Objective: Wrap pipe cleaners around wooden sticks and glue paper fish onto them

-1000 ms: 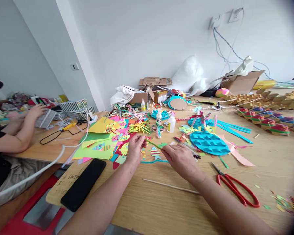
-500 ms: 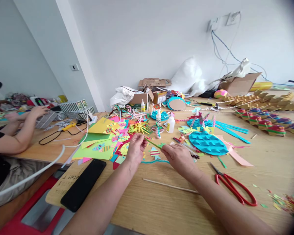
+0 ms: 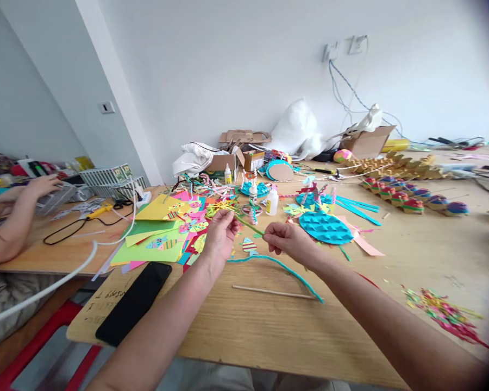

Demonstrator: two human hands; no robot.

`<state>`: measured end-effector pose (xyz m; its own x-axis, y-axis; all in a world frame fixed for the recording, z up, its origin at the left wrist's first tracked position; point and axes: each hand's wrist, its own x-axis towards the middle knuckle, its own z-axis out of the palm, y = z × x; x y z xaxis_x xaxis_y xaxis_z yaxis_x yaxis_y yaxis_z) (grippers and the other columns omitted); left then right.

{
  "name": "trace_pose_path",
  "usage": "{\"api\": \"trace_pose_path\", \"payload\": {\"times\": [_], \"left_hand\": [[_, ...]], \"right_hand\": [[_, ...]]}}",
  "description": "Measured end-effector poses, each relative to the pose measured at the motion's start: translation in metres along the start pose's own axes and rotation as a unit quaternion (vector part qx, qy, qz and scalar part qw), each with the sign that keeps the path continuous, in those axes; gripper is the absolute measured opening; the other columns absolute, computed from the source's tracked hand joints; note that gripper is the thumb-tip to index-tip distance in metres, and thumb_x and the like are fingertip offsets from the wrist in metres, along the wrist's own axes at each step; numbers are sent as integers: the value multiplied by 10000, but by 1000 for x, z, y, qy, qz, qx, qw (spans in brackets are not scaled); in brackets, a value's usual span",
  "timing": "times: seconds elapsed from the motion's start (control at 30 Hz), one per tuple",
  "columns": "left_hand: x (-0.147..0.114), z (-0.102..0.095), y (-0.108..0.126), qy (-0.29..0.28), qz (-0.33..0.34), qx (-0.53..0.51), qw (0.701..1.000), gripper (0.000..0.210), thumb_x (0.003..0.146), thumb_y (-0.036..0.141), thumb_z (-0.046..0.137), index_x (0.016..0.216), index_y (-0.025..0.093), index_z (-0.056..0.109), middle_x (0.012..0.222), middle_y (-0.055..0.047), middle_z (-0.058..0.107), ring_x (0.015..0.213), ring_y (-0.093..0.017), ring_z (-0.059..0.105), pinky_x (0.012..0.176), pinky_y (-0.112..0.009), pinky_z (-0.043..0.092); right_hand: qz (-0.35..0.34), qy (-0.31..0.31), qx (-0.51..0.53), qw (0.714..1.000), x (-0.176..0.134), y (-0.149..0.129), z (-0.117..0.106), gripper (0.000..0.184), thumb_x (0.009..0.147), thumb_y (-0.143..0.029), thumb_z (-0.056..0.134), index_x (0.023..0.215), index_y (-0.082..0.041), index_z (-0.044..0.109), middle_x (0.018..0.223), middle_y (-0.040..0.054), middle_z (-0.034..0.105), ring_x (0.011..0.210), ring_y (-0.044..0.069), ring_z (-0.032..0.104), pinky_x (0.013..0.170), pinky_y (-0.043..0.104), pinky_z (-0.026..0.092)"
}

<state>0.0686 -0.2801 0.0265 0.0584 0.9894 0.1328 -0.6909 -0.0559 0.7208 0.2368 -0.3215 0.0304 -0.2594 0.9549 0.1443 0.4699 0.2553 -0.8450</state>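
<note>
A thin green pipe cleaner (image 3: 249, 225) stretches between my two hands above the table. My left hand (image 3: 221, 236) pinches its far end between thumb and fingertips. With the fingers curled in, my right hand (image 3: 286, 239) grips the other end, nearer to me. Below them a turquoise pipe cleaner (image 3: 287, 263) lies in a curve on the wood. A thin wooden stick (image 3: 273, 292) rests closer to the table edge. Just beyond the hands lies a striped paper fish (image 3: 249, 245). My right forearm covers part of the table, including most of the red-handled scissors.
Coloured paper sheets (image 3: 146, 251) are piled to the left, near a black phone (image 3: 133, 304). Glue bottles (image 3: 272, 202) stand behind the hands. At the right are a blue egg-carton disc (image 3: 326, 227) and paper scraps (image 3: 440, 312). Another person's hand (image 3: 44, 186) works at far left.
The view has swung to the right and tilted slightly. Both hands keep hold of the green pipe cleaner. More of the turquoise pipe cleaner shows, while my forearm now hides most of the scissors.
</note>
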Motion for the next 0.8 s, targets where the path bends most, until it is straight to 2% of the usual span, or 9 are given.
{"api": "trace_pose_path", "payload": {"times": [0.17, 0.33, 0.43, 0.63, 0.8], "left_hand": [[4, -5, 16, 24, 43, 10, 999, 187, 582, 146, 686, 693, 161, 536, 587, 51, 577, 511, -43, 534, 473, -136, 392], [0, -20, 21, 13, 36, 5, 999, 157, 624, 152, 665, 711, 164, 534, 654, 6, 629, 620, -92, 603, 506, -150, 440], [-6, -23, 22, 9, 17, -4, 1000, 107, 659, 122, 631, 683, 153, 531, 627, 2, 623, 615, -100, 612, 492, -145, 452], [-18, -25, 28, 20, -14, -52, 998, 87, 720, 68, 547, 670, 139, 551, 617, -8, 615, 593, -80, 603, 478, -122, 461], [-32, -30, 31, 24, -31, -19, 999, 61, 713, 92, 577, 674, 136, 562, 635, -23, 629, 627, -103, 620, 528, -152, 503]], "right_hand": [[57, -8, 116, 992, -19, 2, -13, 218, 707, -354, 544, 609, -166, 492, 520, -33, 554, 430, 61, 472, 433, 195, 356], [82, -6, 162, 983, -42, 17, -17, 260, 673, -394, 594, 614, -157, 506, 514, -31, 557, 461, 70, 496, 474, 211, 392], [99, 8, 169, 981, -54, 21, -15, 279, 658, -410, 612, 615, -154, 509, 476, -37, 538, 422, 61, 449, 437, 203, 350], [118, -31, 214, 969, -73, 13, 1, 314, 654, -440, 614, 603, -162, 479, 450, -53, 495, 410, 52, 388, 424, 198, 280], [135, -13, 240, 961, -87, 18, 6, 322, 659, -472, 600, 649, -169, 491, 454, -55, 482, 414, 61, 384, 426, 204, 283]]}}
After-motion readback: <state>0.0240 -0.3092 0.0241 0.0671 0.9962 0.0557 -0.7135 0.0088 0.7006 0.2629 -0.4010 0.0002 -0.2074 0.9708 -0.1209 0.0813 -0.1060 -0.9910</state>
